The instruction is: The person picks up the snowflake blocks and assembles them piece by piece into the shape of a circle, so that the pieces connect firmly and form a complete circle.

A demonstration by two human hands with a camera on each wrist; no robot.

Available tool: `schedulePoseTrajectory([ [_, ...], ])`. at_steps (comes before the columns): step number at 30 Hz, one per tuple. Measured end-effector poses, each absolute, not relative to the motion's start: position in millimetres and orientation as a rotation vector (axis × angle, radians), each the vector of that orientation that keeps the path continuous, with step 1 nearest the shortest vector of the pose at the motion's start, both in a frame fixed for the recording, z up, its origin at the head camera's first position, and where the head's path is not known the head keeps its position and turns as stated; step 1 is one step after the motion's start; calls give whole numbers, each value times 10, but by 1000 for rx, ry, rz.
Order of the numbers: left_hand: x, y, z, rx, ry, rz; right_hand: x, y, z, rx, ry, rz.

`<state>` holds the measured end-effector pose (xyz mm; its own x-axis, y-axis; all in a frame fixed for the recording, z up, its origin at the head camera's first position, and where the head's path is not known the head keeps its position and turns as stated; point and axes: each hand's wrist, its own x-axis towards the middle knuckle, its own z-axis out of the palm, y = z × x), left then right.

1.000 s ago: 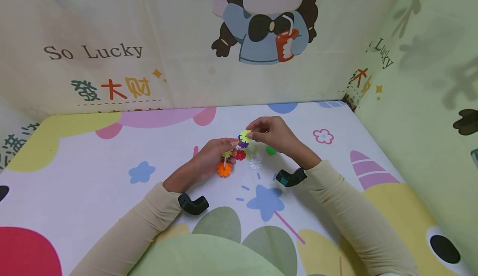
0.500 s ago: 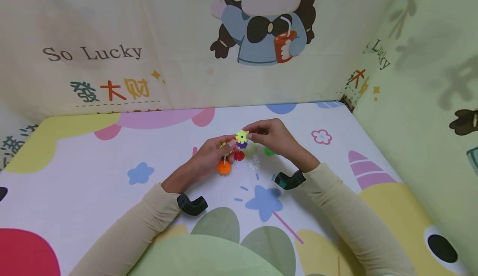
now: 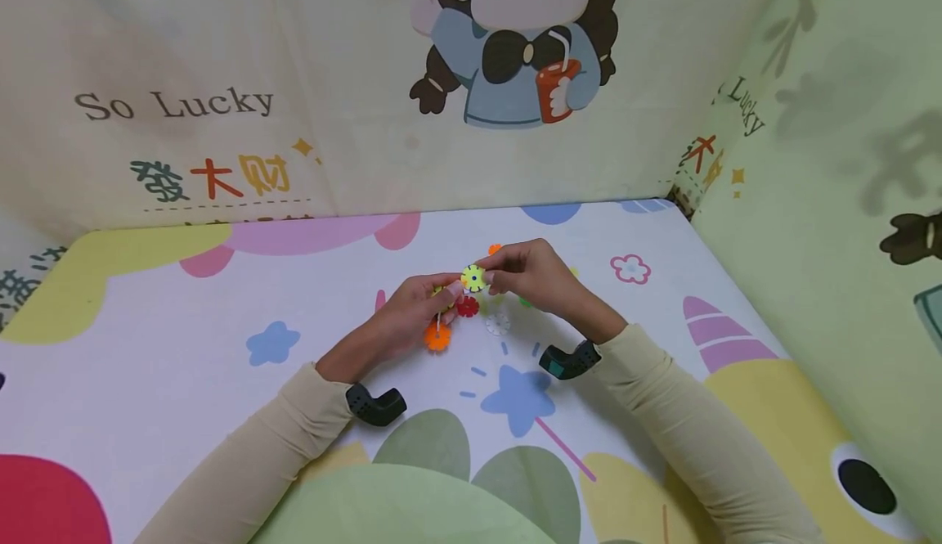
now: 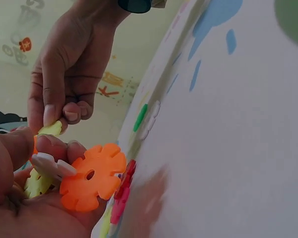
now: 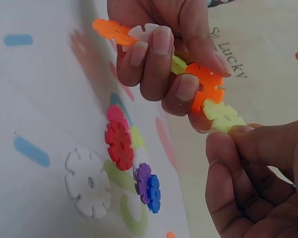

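Observation:
My left hand (image 3: 412, 311) grips a short chain of slotted snowflake discs between thumb and fingers. An orange disc (image 4: 97, 173) sticks out at its near end, slotted into a white disc (image 4: 52, 167). Farther along, a yellow disc is mostly covered by the fingers, and a second orange disc (image 5: 204, 87) shows by the thumb. My right hand (image 3: 533, 274) pinches a yellow disc (image 5: 224, 116) between thumb and forefinger. In the right wrist view that yellow disc meets the orange disc's edge, set at an angle to it. Both hands are above the table.
Loose snowflake discs lie on the patterned tabletop (image 3: 184, 397) below the hands: red (image 5: 119, 146), white (image 5: 88, 183), purple (image 5: 143, 183), blue (image 5: 154, 193), pink (image 5: 116, 116) and green (image 4: 140, 117). Another orange one (image 3: 495, 249) lies behind the right hand. Printed cloth walls stand at the back and right.
The right hand has brought the yellow disc slightly down and left, closer to the left hand's chain. Its face has turned toward the head camera. An orange disc behind the right hand has come into sight.

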<state>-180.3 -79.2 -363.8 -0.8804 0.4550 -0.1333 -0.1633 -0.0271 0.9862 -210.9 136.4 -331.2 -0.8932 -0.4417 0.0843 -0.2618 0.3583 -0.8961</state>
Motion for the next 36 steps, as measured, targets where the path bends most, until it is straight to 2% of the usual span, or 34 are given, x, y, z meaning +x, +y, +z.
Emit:
schedulePoseTrajectory([
  [8, -1806, -804, -3642, 317, 1861, 1927, -2126, 1308, -3331, -584, 2438, -1538],
  [22, -1831, -854, -3695, 326, 2049, 1767, -2090, 1245, -3486, -672, 2572, -1473],
  [36, -1858, -888, -3690, 365, 1881, 1861, -2139, 1279, -3446, -655, 2405, -1615],
])
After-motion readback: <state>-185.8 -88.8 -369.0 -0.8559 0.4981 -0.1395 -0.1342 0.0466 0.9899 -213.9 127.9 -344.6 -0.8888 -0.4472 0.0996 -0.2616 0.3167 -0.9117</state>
